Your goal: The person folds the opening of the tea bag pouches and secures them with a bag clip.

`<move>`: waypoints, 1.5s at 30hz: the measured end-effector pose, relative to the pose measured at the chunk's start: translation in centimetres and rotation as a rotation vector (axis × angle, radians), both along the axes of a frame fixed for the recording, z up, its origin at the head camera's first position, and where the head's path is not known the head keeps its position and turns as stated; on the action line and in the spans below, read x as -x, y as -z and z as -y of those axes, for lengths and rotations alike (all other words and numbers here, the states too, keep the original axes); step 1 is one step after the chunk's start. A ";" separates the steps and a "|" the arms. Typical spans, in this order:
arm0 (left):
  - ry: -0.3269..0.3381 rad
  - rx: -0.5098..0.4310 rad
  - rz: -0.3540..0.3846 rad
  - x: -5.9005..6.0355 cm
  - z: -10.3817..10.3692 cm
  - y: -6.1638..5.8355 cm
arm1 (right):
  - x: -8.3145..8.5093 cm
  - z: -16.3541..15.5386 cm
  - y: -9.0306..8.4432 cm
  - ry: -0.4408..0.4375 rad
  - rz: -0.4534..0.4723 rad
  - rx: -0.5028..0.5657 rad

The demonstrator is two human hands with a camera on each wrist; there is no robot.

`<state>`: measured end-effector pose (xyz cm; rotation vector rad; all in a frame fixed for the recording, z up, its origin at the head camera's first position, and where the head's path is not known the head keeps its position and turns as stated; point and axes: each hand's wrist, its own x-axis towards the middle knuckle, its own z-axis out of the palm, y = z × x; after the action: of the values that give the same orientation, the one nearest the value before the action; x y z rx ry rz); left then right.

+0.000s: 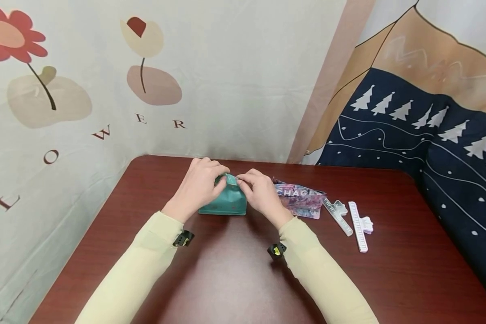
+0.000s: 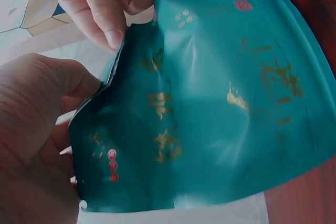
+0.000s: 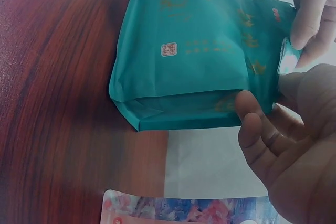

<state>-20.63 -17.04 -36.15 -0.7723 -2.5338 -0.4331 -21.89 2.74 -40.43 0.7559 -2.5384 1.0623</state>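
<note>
The teal pouch (image 1: 226,201) stood on the dark red table (image 1: 235,279), near the table's far edge, with its top end raised toward the wall cloth. Both hands met at that top end. The left hand (image 1: 197,185) gripped the pouch's top corner on its own side, fingers curled over the edge; in the left wrist view the pouch (image 2: 210,98) filled most of the picture, its gold print facing the camera, and the left palm (image 2: 31,145) lay against the pouch's side. The right hand (image 1: 260,191) pinched the top edge from the other side, thumb and forefinger pressed together on the foil. In the right wrist view the pouch (image 3: 189,56) showed its folded bottom toward the table, and the right hand's fingers (image 3: 262,135) curled by its upper end.

Just right of the pouch, partly behind the right hand, lay a pink and blue printed packet (image 1: 301,199) flat on the table. Further right of the pouch, past the packet, lay two white bag clips (image 1: 350,218) side by side, apart from the hands. Behind the pouch hung a pale cloth with flowers (image 1: 85,90), and to the right of it a dark blue cloth with white trees (image 1: 429,148).
</note>
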 end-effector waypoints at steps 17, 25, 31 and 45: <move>-0.069 0.028 -0.133 0.2 -0.9 1.0 | 0.0 0.3 0.6 0.018 -0.055 0.003; -0.078 0.024 -0.139 0.3 -1.2 0.9 | 0.1 0.4 0.7 0.036 -0.095 -0.017; -0.097 0.049 -0.157 0.4 -1.7 0.8 | 0.2 0.4 0.7 0.045 -0.073 -0.017; -0.069 0.067 -0.157 0.3 -1.8 1.0 | -0.1 0.9 0.3 0.104 -0.086 0.010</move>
<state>-20.97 -15.20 -37.13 -0.7117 -2.4305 -0.2552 -21.82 1.84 -40.76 0.6457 -2.4691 0.9865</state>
